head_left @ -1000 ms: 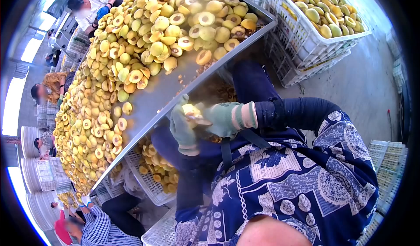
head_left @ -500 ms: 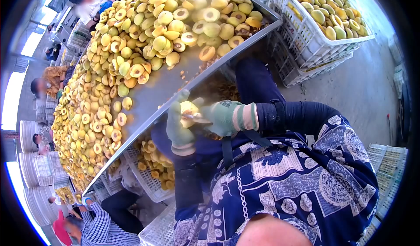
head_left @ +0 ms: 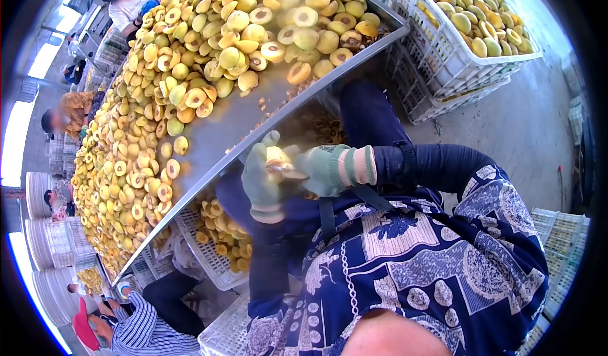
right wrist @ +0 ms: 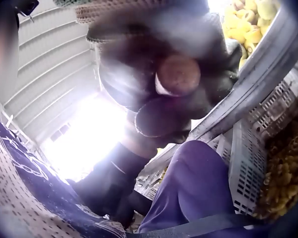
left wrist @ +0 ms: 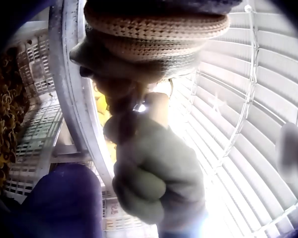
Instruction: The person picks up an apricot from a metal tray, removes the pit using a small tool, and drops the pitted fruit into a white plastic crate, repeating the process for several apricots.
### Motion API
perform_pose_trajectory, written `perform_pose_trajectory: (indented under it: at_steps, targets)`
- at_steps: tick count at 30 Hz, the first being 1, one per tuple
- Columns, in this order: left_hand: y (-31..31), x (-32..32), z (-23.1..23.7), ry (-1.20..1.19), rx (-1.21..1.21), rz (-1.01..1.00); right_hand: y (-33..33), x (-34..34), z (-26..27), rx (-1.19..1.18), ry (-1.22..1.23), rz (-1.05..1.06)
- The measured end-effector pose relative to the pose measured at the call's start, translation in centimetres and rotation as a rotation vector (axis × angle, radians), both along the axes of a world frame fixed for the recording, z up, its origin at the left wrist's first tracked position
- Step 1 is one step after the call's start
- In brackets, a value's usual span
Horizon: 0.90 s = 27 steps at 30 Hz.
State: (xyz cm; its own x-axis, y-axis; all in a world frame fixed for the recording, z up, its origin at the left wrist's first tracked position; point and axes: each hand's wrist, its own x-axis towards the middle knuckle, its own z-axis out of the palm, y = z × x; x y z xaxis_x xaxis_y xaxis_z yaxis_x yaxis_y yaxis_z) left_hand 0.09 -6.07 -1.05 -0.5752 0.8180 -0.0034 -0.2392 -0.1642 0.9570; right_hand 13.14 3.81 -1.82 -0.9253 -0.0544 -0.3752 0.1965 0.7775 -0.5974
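My left hand (head_left: 261,185), in a green knit glove, holds a yellow peach half (head_left: 277,156) beside the metal table's edge in the head view. Facing it, my gloved right hand (head_left: 329,169) grips a small knife (head_left: 292,172), its blade at the fruit's cut side. From the left wrist view, the right hand (left wrist: 154,168) shows curled fingers, with a bright glint above them. The right wrist view has the right hand (right wrist: 134,74) dark, with a round brown handle end (right wrist: 179,75) sticking out of the grip.
Peach halves (head_left: 126,166) are heaped on the metal table (head_left: 215,147). A white crate (head_left: 437,58) of halves is stacked at the right; another crate (head_left: 218,270) with fruit stands below the table edge. Other people, including one in a striped shirt (head_left: 149,327), sit around the table.
Both hands stay together at the table edge. The peach half faced upward more half a second ago and has turned a little in the left hand; the knife stays against it.
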Motion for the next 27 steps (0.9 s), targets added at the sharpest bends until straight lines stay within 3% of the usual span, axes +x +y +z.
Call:
perform_pose_trajectory:
  at_steps: [2,3,4,5,6,7,8,9,10,12,16,18,25,27]
  targets:
    - [-0.1,-0.8,0.5,-0.157,-0.036,-0.086,-0.3,-0.3,-4.2,0.367,0.495,0.154]
    - [0.0,-1.0,0.3,-0.205,-0.014,-0.090,-0.5,-0.8,-4.8,0.295,0.284,0.127]
    - [-0.2,-1.0,0.2,-0.208,-0.018,-0.089,-0.7,-1.0,-5.9,0.290,0.282,0.127]
    - [-0.2,-1.2,0.2,-0.123,-0.064,-0.110,-0.6,-1.6,-7.9,0.336,0.407,0.325]
    - [-0.1,-1.4,0.2,-0.036,-0.108,-0.131,-0.4,-2.0,-5.4,0.380,0.531,0.523]
    - [0.1,-1.3,0.2,-0.038,-0.111,-0.133,-0.2,-1.1,-2.9,0.040,0.151,0.342]
    - [0.0,-1.0,0.1,-0.102,-0.076,-0.104,0.0,-0.2,3.3,-0.495,-0.220,-0.110]
    - [0.2,-0.9,0.2,-0.159,-0.033,-0.073,0.1,0.7,9.5,-0.723,-0.405,-0.539]
    - [0.2,-0.7,0.4,-0.156,-0.027,-0.070,0.1,0.8,10.2,-0.718,-0.402,-0.537]
    - [0.1,-0.1,0.6,-0.170,-0.040,-0.048,-0.2,1.1,10.7,-0.954,-0.446,-0.639]
    - [-0.2,0.0,0.7,-0.156,-0.030,-0.029,-0.4,1.1,7.7,-1.064,-0.413,-0.617]
    - [-0.2,0.4,0.8,-0.085,-0.018,0.010,-0.4,1.3,6.6,-1.336,-0.404,-0.544]
    - [-0.3,-0.2,-1.1,0.015,0.029,0.092,-1.4,1.2,5.1,-1.659,-0.341,-0.528]
    - [-0.6,0.4,-0.3,0.526,-0.218,0.183,-1.5,1.1,4.8,-1.918,-0.319,-0.380]
